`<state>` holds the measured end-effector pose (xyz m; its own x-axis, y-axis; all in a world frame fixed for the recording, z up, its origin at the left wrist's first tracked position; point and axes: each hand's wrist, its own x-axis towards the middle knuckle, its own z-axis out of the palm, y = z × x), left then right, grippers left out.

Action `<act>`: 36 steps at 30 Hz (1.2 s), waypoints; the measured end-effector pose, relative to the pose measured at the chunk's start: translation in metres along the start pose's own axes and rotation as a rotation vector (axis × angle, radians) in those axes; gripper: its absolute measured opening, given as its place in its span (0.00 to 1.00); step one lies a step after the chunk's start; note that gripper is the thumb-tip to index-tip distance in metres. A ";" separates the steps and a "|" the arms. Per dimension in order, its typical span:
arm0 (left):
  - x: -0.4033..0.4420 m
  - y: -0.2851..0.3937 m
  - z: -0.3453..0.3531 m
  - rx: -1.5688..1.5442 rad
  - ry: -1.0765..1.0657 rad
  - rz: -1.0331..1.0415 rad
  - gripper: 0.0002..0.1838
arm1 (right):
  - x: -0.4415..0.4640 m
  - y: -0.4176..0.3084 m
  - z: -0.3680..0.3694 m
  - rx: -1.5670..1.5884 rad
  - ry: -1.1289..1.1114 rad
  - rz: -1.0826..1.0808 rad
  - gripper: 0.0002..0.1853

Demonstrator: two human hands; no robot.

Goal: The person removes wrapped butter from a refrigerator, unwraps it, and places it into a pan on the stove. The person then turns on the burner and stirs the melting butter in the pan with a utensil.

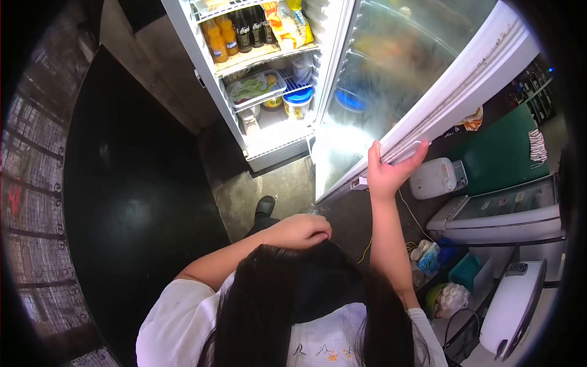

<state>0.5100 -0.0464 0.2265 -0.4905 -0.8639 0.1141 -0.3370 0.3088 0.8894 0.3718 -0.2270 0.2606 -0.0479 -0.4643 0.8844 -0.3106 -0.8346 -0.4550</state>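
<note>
A glass-fronted fridge door [400, 79] stands swung out to the right, its inner side misted. My right hand [391, 174] grips the door's white edge, thumb on one side and fingers on the other. Held in front of my chest, my left hand [302, 230] is curled closed; its inside is hidden, so I cannot tell if anything is in it. In the lit fridge are orange bottles [215, 40], dark bottles [243, 35] and a yellow snack bag [290, 25]. Lower down sit a clear tray with greens [254, 87] and a blue-lidded tub [298, 104].
A black panel [131, 189] curves along the left side. Right of the door are a white lidded container [433, 178], a green surface [489, 147] and a chest with a glass top [504, 211]. Cables and a teal bin [466, 272] lie lower right.
</note>
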 end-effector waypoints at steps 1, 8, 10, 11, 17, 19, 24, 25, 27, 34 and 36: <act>0.000 0.001 0.000 0.004 -0.003 -0.001 0.07 | 0.003 -0.004 0.000 -0.022 0.001 -0.018 0.47; 0.000 0.000 -0.001 0.024 -0.014 -0.028 0.07 | 0.005 -0.009 -0.002 -0.169 0.000 -0.070 0.48; 0.002 -0.001 -0.003 0.029 -0.033 -0.036 0.07 | 0.005 -0.009 -0.003 -0.217 -0.004 -0.076 0.47; 0.003 -0.001 -0.004 0.029 -0.043 -0.041 0.07 | 0.004 -0.008 -0.004 -0.244 -0.009 -0.078 0.47; 0.009 0.002 -0.011 0.035 -0.063 -0.039 0.07 | 0.002 -0.004 -0.004 -0.221 -0.003 -0.080 0.47; 0.011 0.002 -0.012 0.035 -0.072 -0.036 0.07 | 0.000 0.001 -0.003 -0.177 -0.002 -0.076 0.47; 0.014 -0.002 -0.012 0.034 -0.074 -0.024 0.07 | -0.002 0.004 -0.002 -0.150 0.005 -0.085 0.46; 0.014 -0.003 -0.012 0.034 -0.078 -0.030 0.07 | -0.002 0.003 -0.002 -0.158 0.003 -0.090 0.46; 0.015 -0.004 -0.012 0.040 -0.083 -0.040 0.07 | 0.000 0.002 -0.003 -0.170 -0.003 -0.097 0.46; 0.018 -0.002 -0.015 0.051 -0.116 -0.060 0.08 | -0.001 0.004 -0.002 -0.125 -0.008 -0.087 0.47; 0.018 -0.002 -0.014 0.056 -0.106 -0.056 0.08 | -0.003 0.006 -0.002 -0.114 -0.009 -0.080 0.47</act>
<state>0.5127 -0.0683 0.2334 -0.5508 -0.8345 0.0145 -0.4093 0.2853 0.8667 0.3679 -0.2298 0.2557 -0.0103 -0.4010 0.9160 -0.4192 -0.8300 -0.3680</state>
